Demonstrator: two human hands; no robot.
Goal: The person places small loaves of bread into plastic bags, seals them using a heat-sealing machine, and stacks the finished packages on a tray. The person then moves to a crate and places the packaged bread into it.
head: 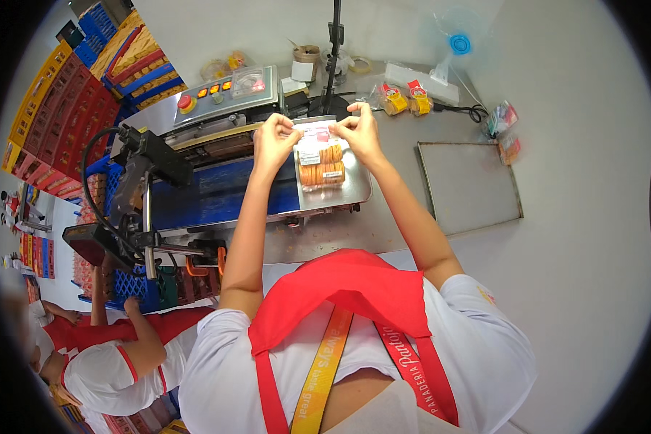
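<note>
A clear plastic pack of round biscuits (323, 172) lies on the steel end plate (356, 187) of a sealing machine, its biscuits stacked in rows. White labels with print show on the film. At the pack's far end, my left hand (275, 142) pinches the left corner of the film between thumb and finger. My right hand (361, 134) pinches the right corner the same way, its other fingers raised. Between the two hands the top of the film, partly white and pink, is held flat. The blue conveyor belt (222, 190) runs left from the plate.
A control box (222, 95) with a red stop button and lit switches stands behind the belt. A black camera-like device (157, 157) on a metal post overhangs the belt's left part. Right lie a shallow metal tray (469, 182) and small bagged goods (407, 100). Co-workers (103, 374) stand lower left near stacked crates (59, 119).
</note>
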